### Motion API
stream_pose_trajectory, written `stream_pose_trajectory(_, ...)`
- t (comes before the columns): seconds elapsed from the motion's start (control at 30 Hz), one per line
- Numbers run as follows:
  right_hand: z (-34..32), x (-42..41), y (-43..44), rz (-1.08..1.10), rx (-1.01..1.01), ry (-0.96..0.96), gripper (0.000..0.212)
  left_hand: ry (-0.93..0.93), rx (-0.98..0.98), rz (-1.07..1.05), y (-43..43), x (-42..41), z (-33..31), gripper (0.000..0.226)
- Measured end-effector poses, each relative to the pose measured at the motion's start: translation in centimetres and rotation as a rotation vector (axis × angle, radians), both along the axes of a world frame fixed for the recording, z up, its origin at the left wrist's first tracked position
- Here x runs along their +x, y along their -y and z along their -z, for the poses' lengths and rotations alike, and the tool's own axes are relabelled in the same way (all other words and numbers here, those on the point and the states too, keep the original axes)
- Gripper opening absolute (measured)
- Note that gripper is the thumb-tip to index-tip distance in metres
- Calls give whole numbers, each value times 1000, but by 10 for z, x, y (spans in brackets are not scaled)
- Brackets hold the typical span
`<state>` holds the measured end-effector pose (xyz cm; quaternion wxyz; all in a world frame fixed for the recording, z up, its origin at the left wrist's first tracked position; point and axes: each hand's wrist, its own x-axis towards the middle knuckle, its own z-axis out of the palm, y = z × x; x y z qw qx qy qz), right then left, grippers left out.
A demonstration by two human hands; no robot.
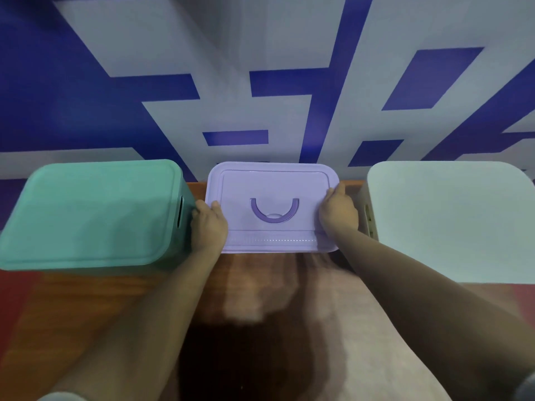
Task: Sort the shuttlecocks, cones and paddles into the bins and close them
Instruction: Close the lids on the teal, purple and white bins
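A purple bin lid (272, 183) with a darker curved handle (274, 211) lies flat on the middle bin at the back of the wooden table. My left hand (209, 224) grips the lid's left edge, thumb on top. My right hand (338, 211) grips its right edge in the same way. A green bin (92, 212) with its lid on stands to the left. A pale mint bin (451, 221) with its lid on stands to the right. No shuttlecocks, cones or paddles are in sight.
The wooden table (260, 299) stretches toward me between my forearms. A wall (260, 82) painted with blue and white shapes rises right behind the bins. Narrow gaps separate the three bins.
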<state>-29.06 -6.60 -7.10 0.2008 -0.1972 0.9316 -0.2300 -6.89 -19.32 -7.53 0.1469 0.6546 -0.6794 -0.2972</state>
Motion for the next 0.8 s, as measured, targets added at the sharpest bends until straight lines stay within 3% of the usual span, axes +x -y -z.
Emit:
stream_pose_trajectory(0.17,12,4,-7,-5,13,-113,48,22,-89,44,0,2,7,41)
stream_pose_trajectory(0.37,13,4,-11,-90,-14,-113,53,-63,-63,139,-7,19,17,49)
stream_pose_trajectory(0.67,9,6,-9,-79,8,-133,52,-5,-132,105,-7,15,21,48)
stream_pose_trajectory(0.8,10,7,-12,-69,-127,-118,45,4,-113,140,-7,17,19,47)
